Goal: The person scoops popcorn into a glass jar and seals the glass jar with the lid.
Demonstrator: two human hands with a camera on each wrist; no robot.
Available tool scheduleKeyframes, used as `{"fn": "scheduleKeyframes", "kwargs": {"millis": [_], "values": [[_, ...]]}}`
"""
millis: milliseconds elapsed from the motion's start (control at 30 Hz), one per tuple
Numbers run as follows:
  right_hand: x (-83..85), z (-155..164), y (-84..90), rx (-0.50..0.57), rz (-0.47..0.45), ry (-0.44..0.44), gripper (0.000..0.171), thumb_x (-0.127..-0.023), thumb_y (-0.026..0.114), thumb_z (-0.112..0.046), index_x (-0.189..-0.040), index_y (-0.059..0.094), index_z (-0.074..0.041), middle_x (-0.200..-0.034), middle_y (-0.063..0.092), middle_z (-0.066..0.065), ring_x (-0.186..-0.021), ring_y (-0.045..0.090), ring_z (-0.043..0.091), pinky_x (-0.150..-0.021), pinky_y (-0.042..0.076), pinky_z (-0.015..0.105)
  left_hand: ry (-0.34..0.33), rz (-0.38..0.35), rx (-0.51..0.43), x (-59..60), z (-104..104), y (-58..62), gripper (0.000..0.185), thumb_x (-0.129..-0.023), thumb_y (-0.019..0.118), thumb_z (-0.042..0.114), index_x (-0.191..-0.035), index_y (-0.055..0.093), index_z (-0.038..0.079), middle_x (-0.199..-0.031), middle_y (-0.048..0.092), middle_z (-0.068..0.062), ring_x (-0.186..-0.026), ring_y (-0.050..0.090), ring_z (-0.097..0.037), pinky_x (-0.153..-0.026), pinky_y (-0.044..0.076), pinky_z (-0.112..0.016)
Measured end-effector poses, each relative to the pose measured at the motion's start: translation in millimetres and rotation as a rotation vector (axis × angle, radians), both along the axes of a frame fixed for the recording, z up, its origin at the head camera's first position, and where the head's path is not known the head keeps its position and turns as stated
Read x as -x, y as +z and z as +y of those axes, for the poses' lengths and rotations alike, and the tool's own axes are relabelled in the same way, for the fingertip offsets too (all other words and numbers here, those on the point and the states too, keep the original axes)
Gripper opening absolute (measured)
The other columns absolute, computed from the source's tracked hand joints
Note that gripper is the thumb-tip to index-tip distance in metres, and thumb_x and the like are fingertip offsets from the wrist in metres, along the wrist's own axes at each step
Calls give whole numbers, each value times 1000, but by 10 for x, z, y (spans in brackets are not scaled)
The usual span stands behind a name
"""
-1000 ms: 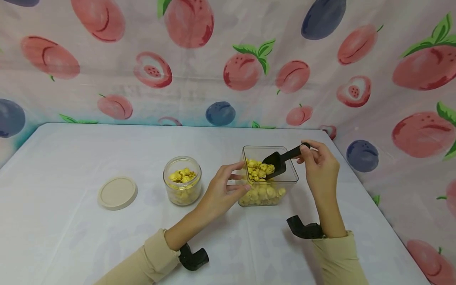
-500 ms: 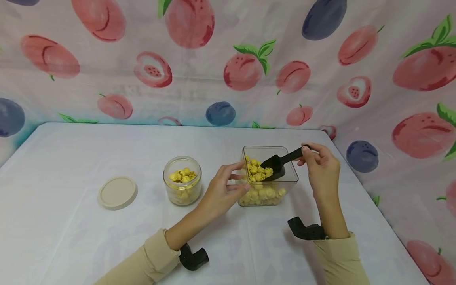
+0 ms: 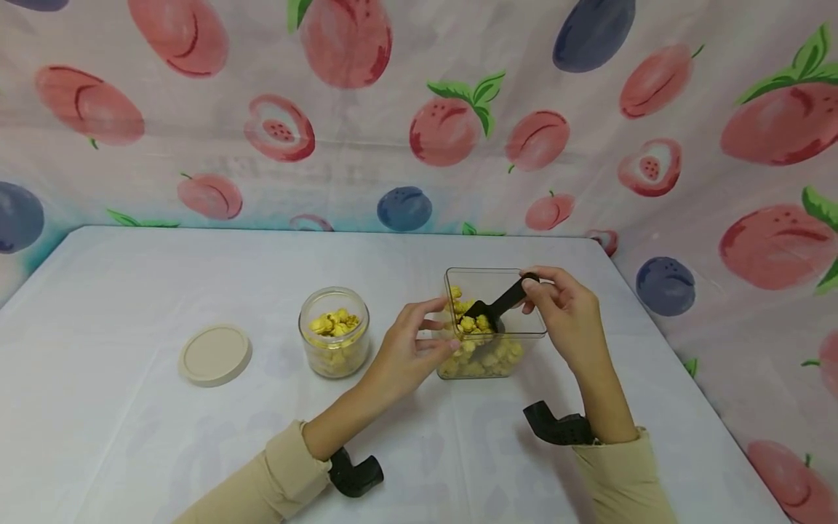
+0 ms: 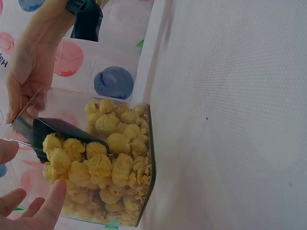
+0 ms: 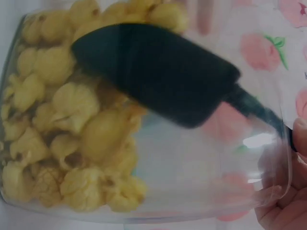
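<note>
My right hand (image 3: 568, 311) pinches the end of a black scoop's handle (image 3: 513, 294) above the right side of a clear square container (image 3: 538, 320). The scoop's blade (image 5: 158, 72) points down into the yellow popcorn (image 4: 100, 167), and several pieces lie on it. My left hand (image 3: 407, 348) rests its spread fingertips against the container's left side. To the left of that hand stands a round clear jar (image 3: 335, 364), partly filled with the same popcorn (image 3: 335, 322).
A round beige lid (image 3: 216, 355) lies flat on the white tablecloth (image 3: 262, 276), left of the jar. Behind the table hangs a fruit-print cloth (image 3: 366, 160). Black curved mounts (image 3: 356, 477) are strapped at both wrists.
The right hand has moved left and slightly down, tipping the scoop steeper, so its blade sits deeper in the popcorn. The left hand, jar and lid have stayed in place.
</note>
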State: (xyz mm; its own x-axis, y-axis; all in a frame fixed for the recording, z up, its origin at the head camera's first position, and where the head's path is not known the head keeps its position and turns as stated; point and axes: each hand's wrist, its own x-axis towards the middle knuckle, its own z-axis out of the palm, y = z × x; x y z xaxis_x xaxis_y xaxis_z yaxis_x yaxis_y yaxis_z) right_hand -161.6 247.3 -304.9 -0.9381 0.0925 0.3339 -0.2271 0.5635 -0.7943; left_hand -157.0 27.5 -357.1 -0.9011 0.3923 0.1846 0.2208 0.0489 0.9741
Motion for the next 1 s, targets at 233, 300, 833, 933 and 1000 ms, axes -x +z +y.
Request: {"fn": "scheduleKeyframes", "kwargs": {"millis": [233, 300, 833, 933, 1000], "values": [[-22, -24, 42, 101, -51, 31, 24, -93, 57, -13, -111, 60, 2, -61, 60, -25, -57, 52, 1, -36, 17, 29, -9, 4, -1, 7, -7, -17, 55, -87, 64, 11, -138, 41, 9, -136, 39, -13, -115, 50, -26, -89, 53, -25], [-21, -38, 46, 136, -69, 27, 25, -93, 56, -13, -112, 59, 3, -62, 61, -25, -60, 55, 1, -38, 18, 29, -10, 5, -1, 9, -10, -23, 55, -87, 64, 11, -138, 40, 9, -135, 39, -14, -115, 50, -26, -89, 53, -25], [-23, -96, 72, 219, -154, -82, 29, -95, 55, -19, -115, 57, 2, -59, 59, -24, -60, 52, 2, -46, 23, 25, -2, 16, -2, 11, -12, -27, 55, -87, 64, 11, -137, 41, 9, -133, 40, -12, -114, 51, -25, -89, 53, -24], [-23, -95, 80, 278, -163, -91, 30, -95, 54, -18, -115, 56, 4, -60, 61, -23, -59, 52, 2, -62, 33, 23, -5, 19, -9, 16, -8, -33, 55, -87, 64, 10, -137, 41, 9, -133, 40, -12, -114, 52, -26, -88, 53, -24], [-24, -96, 78, 303, -176, -83, 30, -95, 54, -17, -116, 55, 5, -60, 62, -22, -60, 53, 3, -76, 32, 25, -9, 21, -14, 16, -7, -36, 54, -87, 64, 9, -137, 41, 8, -133, 40, -13, -114, 52, -27, -88, 53, -24]]}}
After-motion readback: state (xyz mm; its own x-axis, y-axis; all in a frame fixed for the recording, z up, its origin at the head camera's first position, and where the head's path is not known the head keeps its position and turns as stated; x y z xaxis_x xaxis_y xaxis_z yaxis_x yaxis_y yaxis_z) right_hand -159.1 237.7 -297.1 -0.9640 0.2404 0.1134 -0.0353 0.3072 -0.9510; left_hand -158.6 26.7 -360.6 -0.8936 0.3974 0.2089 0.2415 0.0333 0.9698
